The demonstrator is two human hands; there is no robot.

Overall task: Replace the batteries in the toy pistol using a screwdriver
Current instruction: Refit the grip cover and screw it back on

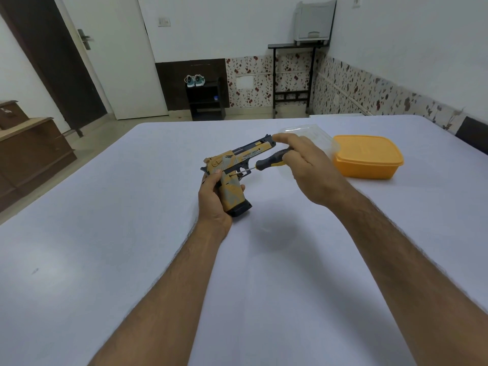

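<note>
We judge task early: left hand (211, 199) grips yellow-grey camouflage plastic toy pistol (235, 175); right hand (303, 165) holds black-and-yellow-handled screwdriver (269, 161), tip at grip screw. Cover on, batteries unseen.

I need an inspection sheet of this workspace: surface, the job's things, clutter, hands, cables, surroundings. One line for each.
Surface: white table, bare where visible.
Job's things: toy pistol held above the table; screwdriver tip at the grip's side.
Clutter: orange lidded container; clear plastic tub behind it.
Hands: left hand grips the pistol's grip; right hand holds the screwdriver handle.
Cables: nothing seen.
Surroundings: dark door, shoes on a small shelf, floral wall strip.
</note>
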